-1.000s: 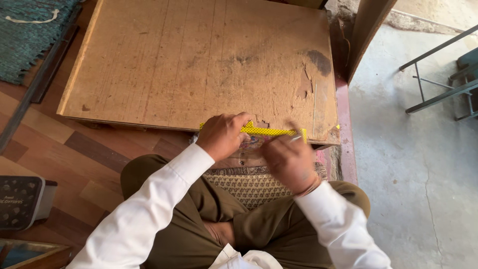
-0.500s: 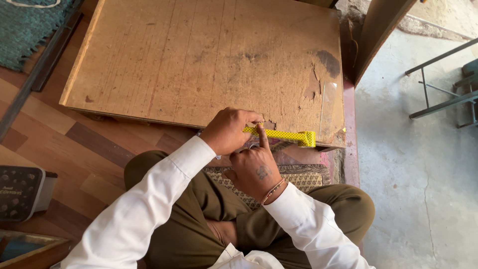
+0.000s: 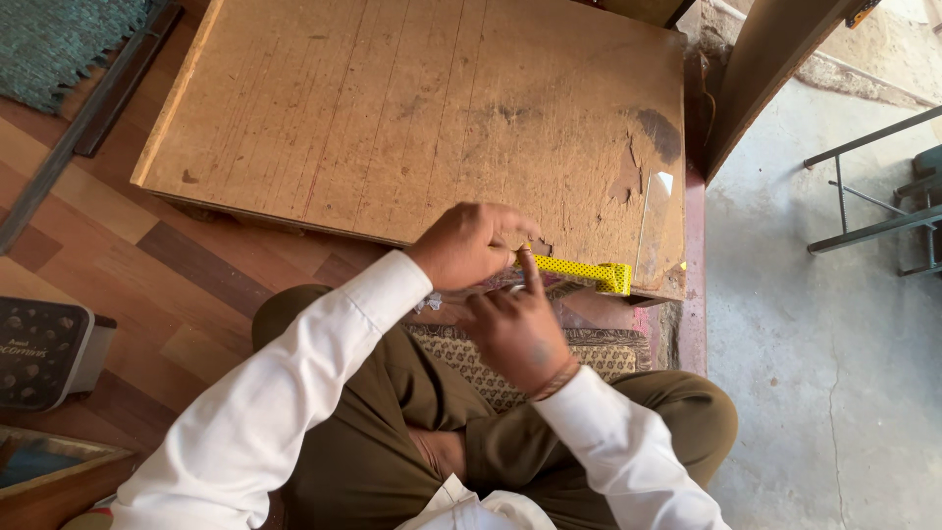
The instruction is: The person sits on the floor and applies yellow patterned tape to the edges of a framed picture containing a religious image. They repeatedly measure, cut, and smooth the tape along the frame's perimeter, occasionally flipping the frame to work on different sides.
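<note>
The left hand (image 3: pixel 469 242) curls into a closed grip over the near end of a narrow yellow strip dotted with small dark spots (image 3: pixel 581 269), its fingers folded down onto it at the front edge of the worn brown wooden bench (image 3: pixel 392 108). The right hand (image 3: pixel 515 329) lies just below, forefinger stretched out and pressed on the strip beside the left hand, the other fingers loosely bent. The strip runs rightward from both hands along the bench edge, ending in a small folded yellow tab. A thin clear sheet (image 3: pixel 655 221), hard to make out, stands near the far end. Under the hands a patterned woven cushion (image 3: pixel 510 378) rests on the person's lap, partly hidden by the sleeves. A dark grey box with a pale label (image 3: pixel 44 353) sits on the floor to the left, cut off by the frame.
</note>
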The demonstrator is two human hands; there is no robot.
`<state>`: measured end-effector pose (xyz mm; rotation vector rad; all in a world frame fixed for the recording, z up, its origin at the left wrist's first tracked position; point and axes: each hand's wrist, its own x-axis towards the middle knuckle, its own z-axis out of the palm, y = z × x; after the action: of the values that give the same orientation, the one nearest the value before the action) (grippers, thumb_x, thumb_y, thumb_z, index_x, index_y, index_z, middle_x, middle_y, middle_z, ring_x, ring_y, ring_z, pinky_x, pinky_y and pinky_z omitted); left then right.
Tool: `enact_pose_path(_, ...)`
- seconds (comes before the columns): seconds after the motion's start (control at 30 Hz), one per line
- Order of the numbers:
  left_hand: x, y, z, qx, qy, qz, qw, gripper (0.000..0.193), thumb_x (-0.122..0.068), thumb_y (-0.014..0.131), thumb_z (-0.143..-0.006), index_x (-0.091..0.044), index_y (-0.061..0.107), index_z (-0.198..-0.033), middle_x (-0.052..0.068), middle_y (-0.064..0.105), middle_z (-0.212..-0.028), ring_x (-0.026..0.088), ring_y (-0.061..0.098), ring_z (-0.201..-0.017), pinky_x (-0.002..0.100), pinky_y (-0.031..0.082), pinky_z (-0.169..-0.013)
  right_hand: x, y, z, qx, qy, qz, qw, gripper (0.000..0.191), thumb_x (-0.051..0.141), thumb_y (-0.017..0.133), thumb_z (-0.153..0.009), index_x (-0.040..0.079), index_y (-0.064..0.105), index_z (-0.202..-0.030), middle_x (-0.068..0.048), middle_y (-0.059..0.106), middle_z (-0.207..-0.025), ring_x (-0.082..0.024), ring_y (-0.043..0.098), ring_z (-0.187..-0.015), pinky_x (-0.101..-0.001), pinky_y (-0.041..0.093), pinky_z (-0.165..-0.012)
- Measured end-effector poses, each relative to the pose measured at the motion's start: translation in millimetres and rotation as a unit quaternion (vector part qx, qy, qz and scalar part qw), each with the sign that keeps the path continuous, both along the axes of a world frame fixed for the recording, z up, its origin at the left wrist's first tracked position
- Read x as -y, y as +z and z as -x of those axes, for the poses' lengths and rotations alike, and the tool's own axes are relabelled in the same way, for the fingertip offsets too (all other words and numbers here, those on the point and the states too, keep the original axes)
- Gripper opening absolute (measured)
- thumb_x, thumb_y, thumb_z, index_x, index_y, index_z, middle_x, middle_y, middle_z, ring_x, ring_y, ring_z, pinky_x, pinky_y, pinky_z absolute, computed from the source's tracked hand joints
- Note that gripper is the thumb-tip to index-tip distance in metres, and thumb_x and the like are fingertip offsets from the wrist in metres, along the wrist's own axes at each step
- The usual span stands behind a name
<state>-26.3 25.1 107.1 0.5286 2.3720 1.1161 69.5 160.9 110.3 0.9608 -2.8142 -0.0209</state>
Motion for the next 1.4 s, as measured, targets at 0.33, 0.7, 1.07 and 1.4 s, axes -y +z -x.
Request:
enact_pose_path(0.33,-16,-6,16,-0.109,0.02,-0.08,0.991,0.017,-0.022,0.076,-0.083,-0.006,0.081,-0.087,0.013,0.076,-0.076,0.021,0.072,-0.066,0.037,0.055,-0.065,-53,-22,5,-0.133,-0.105,0.38,0.909,0.042,0.013,0.085,-0.085,0.004,0.068,-0.123,-0.015,0.068,-0.129,-0.033,0.071,-0.113,-0.0395,0.058,-0.093)
enact_pose_path(0.7,-27,-31,27,-0.064,0.028,-0.056,0.996,0.02,-0.02,0.078,-0.081,-0.001,0.076,-0.076,0.014,0.072,-0.071,0.024,0.07,-0.068,0.037,0.054,-0.066,-53,-23,11,-0.096,-0.116,0.394,0.907,0.034,0.008,0.085,-0.079,0.014,0.075,-0.111,-0.007,0.07,-0.118,-0.026,0.069,-0.102,-0.0376,0.055,-0.085)
enact_pose_path(1.07,-8,-15,-30,-0.382,0.019,-0.116,0.917,0.032,-0.007,0.07,-0.081,0.003,0.07,-0.111,0.021,0.072,-0.113,0.035,0.073,-0.09,0.039,0.058,-0.077,-75,-26,39,0.116,-0.14,0.306,0.935,0.024,0.009,0.078,-0.085,0.016,0.079,-0.109,0.001,0.075,-0.114,-0.018,0.073,-0.092,-0.0321,0.06,-0.083)
enact_pose_path(1.4,-10,-53,-40,-0.316,0.054,0.106,0.941,0.027,-0.018,0.074,-0.09,-0.02,0.075,-0.117,0.007,0.076,-0.107,0.028,0.075,-0.093,0.04,0.059,-0.082,-135,-46,26,0.025,-0.074,0.149,0.986,0.029,0.024,0.069,-0.092,0.015,0.067,-0.119,-0.005,0.075,-0.093,-0.023,0.074,-0.096,-0.0554,0.037,-0.126)
